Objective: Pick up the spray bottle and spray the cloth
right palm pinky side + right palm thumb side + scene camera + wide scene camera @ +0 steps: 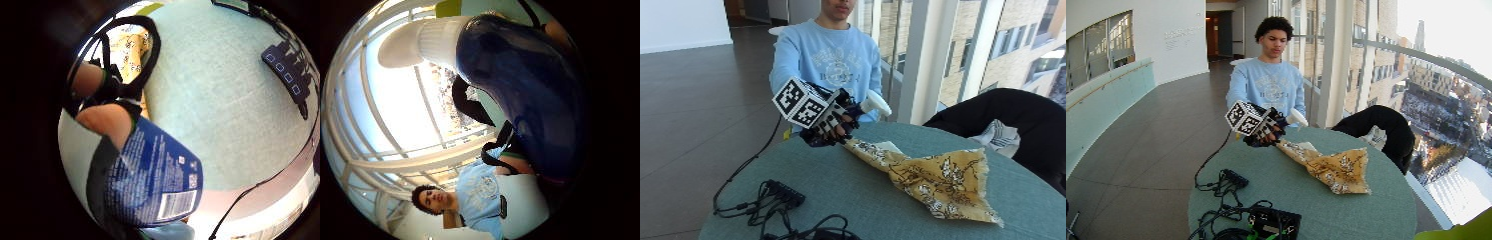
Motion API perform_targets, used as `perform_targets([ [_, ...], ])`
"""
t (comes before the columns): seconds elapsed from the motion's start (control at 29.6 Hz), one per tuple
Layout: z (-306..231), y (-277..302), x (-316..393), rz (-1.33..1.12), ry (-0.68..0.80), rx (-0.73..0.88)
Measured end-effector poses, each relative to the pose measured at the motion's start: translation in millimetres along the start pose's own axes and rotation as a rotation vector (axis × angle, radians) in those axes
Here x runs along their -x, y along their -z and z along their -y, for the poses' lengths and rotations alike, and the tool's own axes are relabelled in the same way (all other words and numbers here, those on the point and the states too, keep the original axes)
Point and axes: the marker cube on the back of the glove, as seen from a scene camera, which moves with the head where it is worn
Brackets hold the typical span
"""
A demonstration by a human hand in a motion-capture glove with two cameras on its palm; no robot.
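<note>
A: What was seen at the left of the round green table (840,200)?

B: A black multi-socket box (785,193) with its tangle of black cables was seen there, lying on the table surface, well apart from the cloth.

A: And further along?

B: The black-gloved right hand (833,125) was held above the table's far edge, in front of the light-blue sweatshirt (830,60) worn by the seated person. Its fingers (838,131) were curled and clamped round the dark blue plastic spray bottle (818,140), which was lifted clear of the table. The bottle's white spray head (876,105) was seen sticking out beyond the hand, on the side toward the windows.

A: Was the grip confirmed from the palm views?

B: It was. In the little-finger-side view the bottle's blue printed label with a barcode (155,180) was pressed close to the palm, with bare fingertips (107,122) laid against it. In the thumb-side view the bottle's glossy blue shoulder (525,85) and ribbed white collar (437,42) filled much of the picture.

A: Where was the cloth?

B: The yellow patterned cloth with a frayed edge (933,182) was spread on the table to the right of the hand, one narrow corner raised up to just beside the bottle. Whether that corner was touched by the gloved hand could not be told.

A: And at the far right?

B: A black garment (1013,115) was draped over a seat beside the table.
</note>
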Motion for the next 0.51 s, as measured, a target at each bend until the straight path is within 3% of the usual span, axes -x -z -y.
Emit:
perform_targets([
  [0.51,3.3,-0.7,4.7,0.002,-0.026,0.020],
])
